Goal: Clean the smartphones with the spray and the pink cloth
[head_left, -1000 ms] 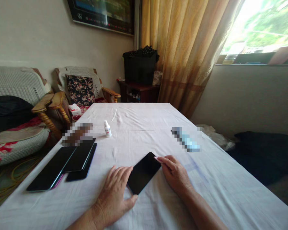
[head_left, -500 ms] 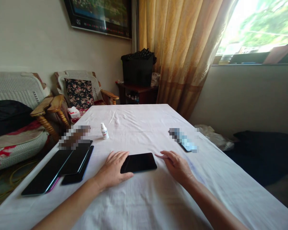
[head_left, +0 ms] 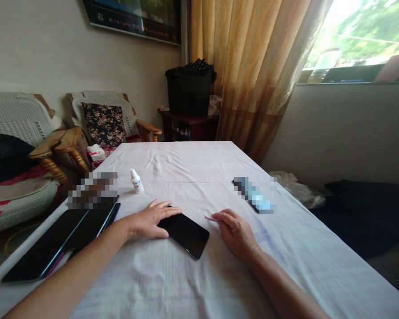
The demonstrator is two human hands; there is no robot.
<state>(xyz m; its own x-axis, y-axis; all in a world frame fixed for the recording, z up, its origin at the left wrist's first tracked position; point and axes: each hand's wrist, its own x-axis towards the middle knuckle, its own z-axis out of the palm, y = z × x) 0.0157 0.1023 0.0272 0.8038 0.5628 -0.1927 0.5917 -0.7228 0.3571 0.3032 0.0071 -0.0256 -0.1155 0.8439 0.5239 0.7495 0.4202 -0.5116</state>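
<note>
A black smartphone lies screen up on the white-covered table, turned at a slant. My left hand grips its left end, with the thumb along the near edge and the fingers over the far edge. To the right of the phone, my right hand pinches a thin, pale, flat strip, whose kind is unclear. The strip's tip points toward the phone without touching it. Beyond my left hand stands a small white spray bottle.
Several dark tablets or phones overlap at the table's left, partly behind my left forearm. Another phone, its surface blurred out, lies at the right. White cloth covers the table. Wicker armchairs stand beyond the left edge.
The phone has turned clockwise under my left hand, its right end swinging nearer to me. My right hand has shifted slightly left with the strip. The view has swung slightly.
</note>
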